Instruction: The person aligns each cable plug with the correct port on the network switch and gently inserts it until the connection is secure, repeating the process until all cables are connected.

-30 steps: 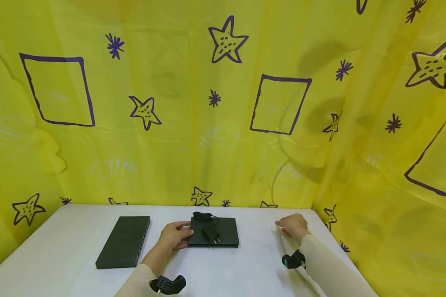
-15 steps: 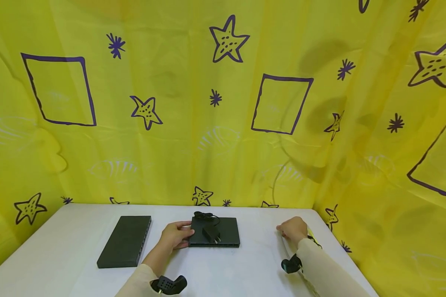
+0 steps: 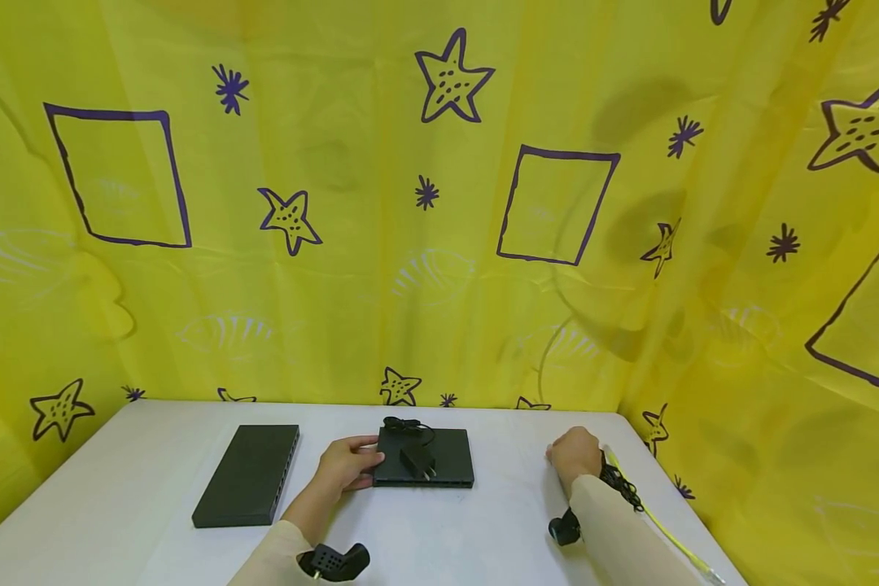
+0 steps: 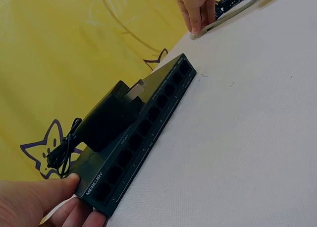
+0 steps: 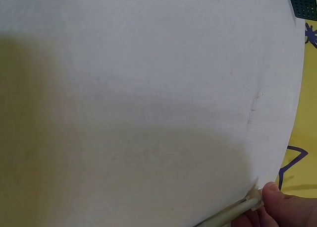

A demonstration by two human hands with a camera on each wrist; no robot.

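My left hand (image 3: pixel 343 465) grips the left end of a small black network switch (image 3: pixel 450 456), thumb on top and fingers along the edge. In the left wrist view the switch (image 4: pixel 157 107) reads MERCURY beside a row of ports. On top of it lies a black power adapter (image 3: pixel 416 461) with a tied, coiled cord. Right of the switch, my right hand (image 3: pixel 577 457) pinches the end of a pale network cable (image 5: pixel 229 212) close to the tabletop. A clear plug at the cable's end shows by the thumb in the right wrist view. My sleeve hides most of this cable.
A larger black box with ports (image 3: pixel 247 477) lies at the left of the white table (image 3: pixel 483 537). Beside my right forearm lie a bundled black cable (image 3: pixel 621 485) and a yellow network cable (image 3: pixel 670 537). A yellow patterned curtain (image 3: pixel 352 309) borders the table's back and right.
My right forearm has swung left and the wrist has turned, uncovering the black bundle and the yellow cable. The left hand and the switch stay as they were.
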